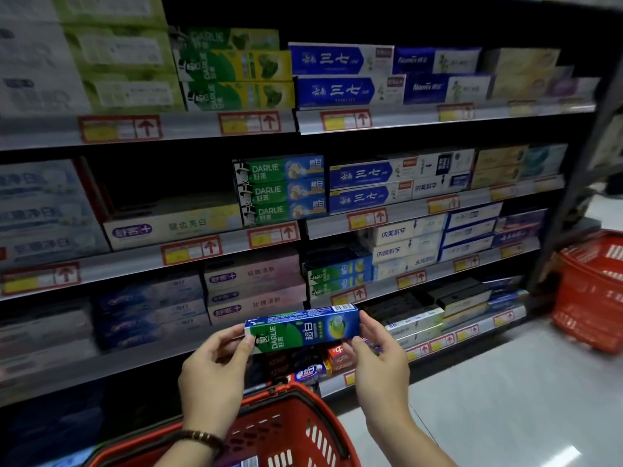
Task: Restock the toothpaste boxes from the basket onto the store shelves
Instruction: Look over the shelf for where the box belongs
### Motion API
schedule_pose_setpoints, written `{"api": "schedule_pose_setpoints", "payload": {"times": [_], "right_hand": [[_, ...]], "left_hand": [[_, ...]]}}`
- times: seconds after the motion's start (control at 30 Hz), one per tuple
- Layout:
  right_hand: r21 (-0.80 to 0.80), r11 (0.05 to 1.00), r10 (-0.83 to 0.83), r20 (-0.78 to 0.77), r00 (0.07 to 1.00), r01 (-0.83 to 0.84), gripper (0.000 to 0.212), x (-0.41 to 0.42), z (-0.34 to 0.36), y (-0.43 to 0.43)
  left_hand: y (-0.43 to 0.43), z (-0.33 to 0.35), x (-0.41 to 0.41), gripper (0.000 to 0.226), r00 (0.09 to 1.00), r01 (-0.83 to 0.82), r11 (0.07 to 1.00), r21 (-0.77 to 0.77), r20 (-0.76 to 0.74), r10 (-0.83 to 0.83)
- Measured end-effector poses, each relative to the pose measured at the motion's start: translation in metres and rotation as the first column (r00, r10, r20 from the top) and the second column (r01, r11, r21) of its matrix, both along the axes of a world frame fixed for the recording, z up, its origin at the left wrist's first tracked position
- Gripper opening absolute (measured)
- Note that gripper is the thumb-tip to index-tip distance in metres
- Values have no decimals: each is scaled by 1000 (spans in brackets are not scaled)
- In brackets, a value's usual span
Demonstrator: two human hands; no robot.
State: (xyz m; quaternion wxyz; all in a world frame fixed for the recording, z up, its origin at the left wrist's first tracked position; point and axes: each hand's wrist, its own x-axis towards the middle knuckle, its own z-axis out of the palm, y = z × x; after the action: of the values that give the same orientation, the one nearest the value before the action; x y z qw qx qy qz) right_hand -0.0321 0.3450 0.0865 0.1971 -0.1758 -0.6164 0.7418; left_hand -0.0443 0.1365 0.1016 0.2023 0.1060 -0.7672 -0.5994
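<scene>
A green and blue Darlie toothpaste box (301,328) is held level in front of the lower shelves. My left hand (215,372) pinches its left end and my right hand (379,358) pinches its right end. Below my wrists sits the red basket (303,429), with a little of a box showing inside. Three matching Darlie boxes (283,190) are stacked on the middle shelf (236,246), with a dark gap to their left above a flat white box (172,225). More Darlie boxes (337,278) lie one shelf lower.
Shelves full of toothpaste boxes run from left to right, with red and yellow price tags (273,235) on the rails. A second red basket (593,298) stands on the pale floor (505,399) at the right, beside the shelf's end post.
</scene>
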Motion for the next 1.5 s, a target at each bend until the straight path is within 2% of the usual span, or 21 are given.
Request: {"api": "schedule_pose_setpoints", "payload": {"times": [0.33,0.43,0.6,0.8,0.87,0.93,1.03,1.1,1.33,1.5], "right_hand": [[54,997,50,3,999,-50,45,-26,20,18],[121,992,29,-7,1000,-28,43,-40,29,23],[190,980,-50,-9,999,51,41,-69,32,34],[162,984,-74,-3,997,74,45,-105,22,46],[159,985,-73,0,997,72,47,-115,20,49],[153,985,-81,-2,997,81,49,-127,17,54],[127,988,-93,4,996,92,49,-144,14,63],[127,987,-97,-2,995,96,49,-155,13,69],[129,991,-40,-63,997,47,55,-194,6,86],[105,994,23,-62,998,-16,55,-214,-4,91]], "left_hand": [[18,2,-29,20,999,47,995,93,9,-48],[27,4,-41,26,997,72,991,116,18,-75],[45,9,-64,37,992,126,990,61,-24,-125],[67,9,-97,45,982,177,984,23,-65,-175],[73,7,-107,47,980,195,978,68,-61,-191],[80,4,-117,47,976,217,959,181,-43,-213],[91,5,-133,48,967,236,862,448,-24,-253],[100,7,-144,51,962,241,800,550,-29,-271],[122,4,-182,61,958,265,701,662,-99,-268],[121,-3,-195,65,955,292,726,623,-146,-259]]}}
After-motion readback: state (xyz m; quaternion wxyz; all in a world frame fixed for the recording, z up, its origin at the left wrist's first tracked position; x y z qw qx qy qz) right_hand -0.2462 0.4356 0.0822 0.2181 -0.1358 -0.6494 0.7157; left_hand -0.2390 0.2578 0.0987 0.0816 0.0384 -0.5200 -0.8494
